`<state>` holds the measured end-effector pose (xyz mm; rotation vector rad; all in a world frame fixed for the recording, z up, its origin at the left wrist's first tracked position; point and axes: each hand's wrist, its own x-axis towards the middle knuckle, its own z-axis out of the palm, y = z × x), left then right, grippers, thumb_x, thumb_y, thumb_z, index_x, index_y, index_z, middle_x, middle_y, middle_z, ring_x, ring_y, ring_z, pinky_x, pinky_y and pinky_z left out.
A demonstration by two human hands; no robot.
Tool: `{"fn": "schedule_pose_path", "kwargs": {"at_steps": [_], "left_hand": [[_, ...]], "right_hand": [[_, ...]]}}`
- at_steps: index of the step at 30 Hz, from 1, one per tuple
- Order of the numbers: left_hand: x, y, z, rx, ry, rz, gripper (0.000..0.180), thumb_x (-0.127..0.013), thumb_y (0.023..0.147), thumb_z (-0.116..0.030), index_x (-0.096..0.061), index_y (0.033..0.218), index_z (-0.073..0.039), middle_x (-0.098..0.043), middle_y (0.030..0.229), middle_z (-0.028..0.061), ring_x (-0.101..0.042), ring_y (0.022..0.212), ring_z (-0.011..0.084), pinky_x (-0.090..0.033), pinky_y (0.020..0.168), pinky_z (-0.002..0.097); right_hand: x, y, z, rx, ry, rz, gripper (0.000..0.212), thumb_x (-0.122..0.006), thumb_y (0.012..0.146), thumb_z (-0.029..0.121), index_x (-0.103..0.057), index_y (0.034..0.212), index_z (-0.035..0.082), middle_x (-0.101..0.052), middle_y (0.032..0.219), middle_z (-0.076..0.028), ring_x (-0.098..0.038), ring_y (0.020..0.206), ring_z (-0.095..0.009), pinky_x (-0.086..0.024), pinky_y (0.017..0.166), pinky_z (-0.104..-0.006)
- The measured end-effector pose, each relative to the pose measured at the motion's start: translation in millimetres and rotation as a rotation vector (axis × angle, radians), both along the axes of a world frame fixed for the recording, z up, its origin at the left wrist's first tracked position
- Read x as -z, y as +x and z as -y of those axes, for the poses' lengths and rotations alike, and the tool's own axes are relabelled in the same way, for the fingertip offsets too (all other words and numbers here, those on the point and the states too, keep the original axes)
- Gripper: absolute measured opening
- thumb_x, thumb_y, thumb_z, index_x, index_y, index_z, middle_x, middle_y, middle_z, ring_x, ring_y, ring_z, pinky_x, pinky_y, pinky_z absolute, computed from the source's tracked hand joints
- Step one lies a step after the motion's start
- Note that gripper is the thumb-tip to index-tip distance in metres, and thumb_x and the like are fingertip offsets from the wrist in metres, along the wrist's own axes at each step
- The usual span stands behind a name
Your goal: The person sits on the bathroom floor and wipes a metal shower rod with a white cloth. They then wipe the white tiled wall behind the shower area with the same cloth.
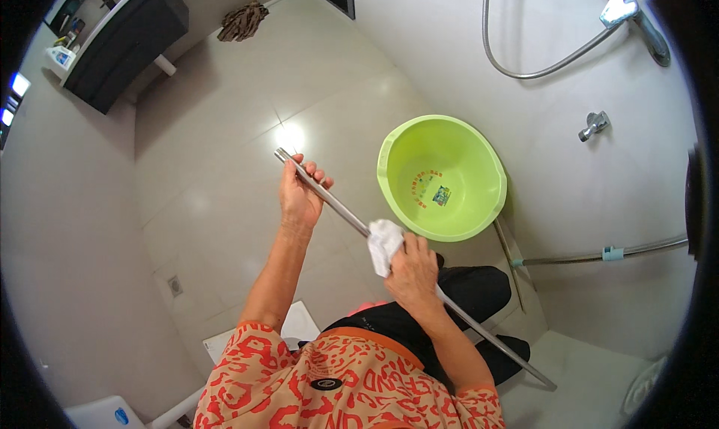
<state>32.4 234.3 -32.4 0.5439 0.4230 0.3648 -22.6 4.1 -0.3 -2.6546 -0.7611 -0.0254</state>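
A long metal pole point(344, 211) runs slantwise across my front, from the upper left down to the lower right past my legs. Near its upper end, my left hand point(302, 197) is closed around it, thumb along the tube. Further down, my right hand point(413, 272) presses a crumpled white cloth point(384, 243) against the pole; the cloth wraps partly around the metal. My right fingers are closed and partly hide the cloth and the pole behind them. Beyond my right hand stands a light green plastic basin point(449, 167) with printed marks on its bottom.
A shower hose point(517, 73) and a small tap point(594, 126) are on the right wall, with another hose point(565, 260) lower down. A mop head point(243, 22) rests at the far wall. A dark vanity cabinet point(131, 47) hangs at the upper left, and a floor drain point(174, 285) lies left.
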Motion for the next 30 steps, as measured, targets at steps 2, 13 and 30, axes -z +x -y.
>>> {"fn": "schedule_pose_path", "kwargs": {"at_steps": [2, 13, 30], "left_hand": [[-13.0, -4.0, 9.2, 0.052, 0.073, -0.128, 0.026, -0.038, 0.098, -0.034, -0.046, 0.111, -0.013, -0.054, 0.084, 0.0025, -0.052, 0.071, 0.0154, -0.045, 0.067, 0.0376], [-9.1, -37.6, 74.0, 0.324, 0.328, -0.160, 0.083, -0.059, 0.080, 0.001, -0.006, 0.143, -0.004, -0.048, 0.116, 0.0135, -0.055, 0.101, 0.0195, -0.050, 0.082, 0.0289], [43.3, -40.3, 126.0, 0.062, 0.481, -0.347, 0.026, -0.052, 0.094, -0.027, -0.046, 0.107, -0.006, -0.048, 0.077, -0.0006, -0.045, 0.062, 0.0055, -0.037, 0.044, 0.0208]], "right_hand": [[4.0, 10.7, -25.6, 0.045, 0.049, 0.008, 0.036, -0.063, 0.072, 0.016, -0.054, 0.102, 0.000, -0.050, 0.096, -0.013, -0.050, 0.091, -0.031, -0.042, 0.071, -0.0439], [-7.8, 14.0, 10.7, -0.013, 0.457, -0.145, 0.075, -0.065, 0.070, 0.014, -0.031, 0.134, -0.003, -0.040, 0.121, -0.024, -0.039, 0.112, -0.040, -0.033, 0.095, -0.0497], [30.2, -33.6, 49.5, 0.183, 0.163, -0.003, 0.041, -0.062, 0.081, 0.005, -0.051, 0.120, 0.001, -0.055, 0.079, -0.013, -0.060, 0.068, -0.028, -0.050, 0.056, -0.0355]]}}
